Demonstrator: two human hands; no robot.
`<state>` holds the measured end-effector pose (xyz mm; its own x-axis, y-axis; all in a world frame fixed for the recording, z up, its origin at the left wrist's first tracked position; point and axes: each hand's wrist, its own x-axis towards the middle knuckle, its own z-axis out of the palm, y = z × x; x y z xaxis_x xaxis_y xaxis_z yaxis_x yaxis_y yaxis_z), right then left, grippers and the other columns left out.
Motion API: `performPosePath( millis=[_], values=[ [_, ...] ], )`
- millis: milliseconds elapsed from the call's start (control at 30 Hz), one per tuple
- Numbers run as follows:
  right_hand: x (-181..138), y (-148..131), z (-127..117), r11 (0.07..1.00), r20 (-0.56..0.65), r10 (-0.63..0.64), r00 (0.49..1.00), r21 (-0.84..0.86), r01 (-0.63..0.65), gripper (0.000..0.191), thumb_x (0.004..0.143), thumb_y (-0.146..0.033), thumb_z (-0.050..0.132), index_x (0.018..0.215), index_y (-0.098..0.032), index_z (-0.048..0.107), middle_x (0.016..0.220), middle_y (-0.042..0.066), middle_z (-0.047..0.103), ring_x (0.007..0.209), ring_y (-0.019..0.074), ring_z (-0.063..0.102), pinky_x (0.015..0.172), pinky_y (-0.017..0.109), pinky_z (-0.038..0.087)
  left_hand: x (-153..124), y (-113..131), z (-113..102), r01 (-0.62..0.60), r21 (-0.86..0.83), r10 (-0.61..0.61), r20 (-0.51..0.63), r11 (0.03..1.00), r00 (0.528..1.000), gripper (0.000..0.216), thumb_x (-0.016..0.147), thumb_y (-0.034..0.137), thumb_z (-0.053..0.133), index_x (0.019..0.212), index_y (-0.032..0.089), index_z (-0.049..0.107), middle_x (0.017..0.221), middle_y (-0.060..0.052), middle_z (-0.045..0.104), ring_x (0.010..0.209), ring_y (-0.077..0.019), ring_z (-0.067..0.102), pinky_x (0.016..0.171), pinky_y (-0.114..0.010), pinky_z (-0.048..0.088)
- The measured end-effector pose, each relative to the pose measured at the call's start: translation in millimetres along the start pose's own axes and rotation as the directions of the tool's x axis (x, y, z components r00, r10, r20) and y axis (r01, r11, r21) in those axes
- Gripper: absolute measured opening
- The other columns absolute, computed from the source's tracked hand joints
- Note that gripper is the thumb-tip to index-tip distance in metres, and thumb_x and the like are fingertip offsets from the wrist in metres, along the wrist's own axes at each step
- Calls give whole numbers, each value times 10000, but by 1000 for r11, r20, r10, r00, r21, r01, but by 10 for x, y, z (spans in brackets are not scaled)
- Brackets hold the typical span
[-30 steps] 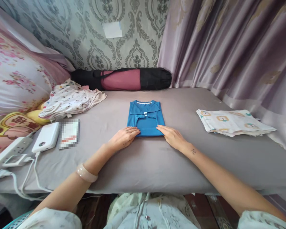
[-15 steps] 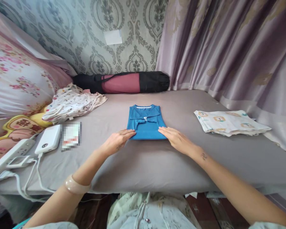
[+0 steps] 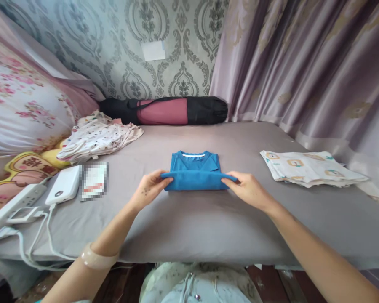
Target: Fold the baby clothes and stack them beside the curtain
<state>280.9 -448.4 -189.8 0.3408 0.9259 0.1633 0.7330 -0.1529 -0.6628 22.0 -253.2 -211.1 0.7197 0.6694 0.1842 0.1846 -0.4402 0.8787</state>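
A blue T-shirt [image 3: 196, 182], folded into a compact shape, lies on the grey bed sheet [image 3: 202, 227] in front of me. Its collar points away from me, and the near part is lifted and folded over toward the collar. My left hand [image 3: 151, 187] pinches the left end of that raised fold between thumb and fingers. At the opposite end, my right hand [image 3: 248, 188] grips the fold in the same way. The shirt's underside is hidden.
On the right lies a folded white printed cloth [image 3: 309, 168]. To the left are crumpled printed clothes [image 3: 97, 139], a white power bank [image 3: 64, 185], a power strip [image 3: 19, 204] with cables and a blurred packet [image 3: 94, 181]. A black-and-pink roll bag [image 3: 164, 111] lies along the wall.
Both hands have gone from lying flat on the shirt's near edge to pinching its ends. The near part of the shirt has been raised and folded away from me.
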Motion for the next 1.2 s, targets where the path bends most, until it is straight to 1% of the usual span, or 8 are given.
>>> performPosePath(
  millis=[67, 167, 300, 433, 567, 733, 933, 1200],
  values=[
    [225, 86, 87, 996, -139, 85, 987, 37, -81, 396, 861, -528, 512, 809, -167, 665, 659, 1, 644, 619, 159, 581, 567, 245, 443, 220, -61, 86, 25, -127, -38, -106, 992, 994, 328, 782, 463, 629, 873, 147, 643, 727, -14, 663, 664, -146, 599, 608, -245, 479],
    [540, 229, 223, 986, -208, 158, 965, 86, -142, 410, 856, -530, 493, 719, -164, 616, 591, -11, 574, 577, 140, 529, 522, 229, 392, 536, -180, 192, 58, -139, -82, -171, 989, 982, 307, 794, 453, 579, 850, 156, 633, 702, -9, 636, 646, -143, 577, 580, -244, 451],
    [877, 353, 362, 940, -181, 341, 923, 44, -339, 342, 880, -409, 448, 677, -172, 587, 554, -11, 543, 573, 146, 530, 509, 223, 370, 893, -327, 290, 191, 147, -155, -224, 970, 962, 245, 847, 334, 466, 735, 171, 611, 591, 4, 554, 617, -150, 557, 559, -248, 416],
    [1109, 363, 444, 870, -200, 461, 864, -89, -485, 297, 904, -276, 383, 796, -159, 633, 742, 76, 661, 769, 204, 620, 615, 250, 439, 1114, -347, 364, 290, 393, -194, -266, 873, 944, 249, 881, 271, 425, 741, 178, 609, 671, -43, 612, 715, -191, 611, 638, -284, 442],
    [1208, 295, 494, 837, -265, 451, 853, -207, -507, 332, 941, -262, 332, 1020, -131, 627, 988, 164, 684, 962, 260, 638, 772, 314, 476, 1195, -295, 426, 339, 492, -208, -303, 802, 930, 278, 936, 300, 359, 950, 198, 617, 900, -110, 691, 891, -238, 650, 733, -312, 462],
    [1206, 222, 550, 812, -274, 434, 858, -293, -504, 401, 987, -313, 239, 1171, -138, 549, 1011, 182, 678, 980, 294, 653, 821, 403, 478, 1218, -329, 497, 351, 594, -222, -281, 724, 934, 364, 977, 361, 248, 1145, 219, 538, 1000, -138, 694, 934, -268, 658, 731, -336, 460],
    [1240, 288, 655, 769, -277, 437, 856, -379, -515, 434, 1001, -324, 199, 1193, -92, 512, 1024, 232, 670, 1013, 312, 649, 861, 438, 458, 1261, -460, 559, 343, 705, -227, -257, 621, 939, 402, 989, 363, 187, 1159, 182, 502, 980, -157, 696, 913, -267, 669, 728, -334, 458],
    [1306, 327, 669, 752, -260, 464, 847, -391, -531, 425, 998, -295, 216, 1178, -68, 527, 1038, 245, 673, 1003, 309, 657, 854, 433, 470, 1304, -464, 557, 362, 720, -262, -253, 592, 931, 384, 987, 358, 200, 1146, 185, 504, 959, -161, 701, 886, -265, 675, 719, -334, 456]
  ],
)
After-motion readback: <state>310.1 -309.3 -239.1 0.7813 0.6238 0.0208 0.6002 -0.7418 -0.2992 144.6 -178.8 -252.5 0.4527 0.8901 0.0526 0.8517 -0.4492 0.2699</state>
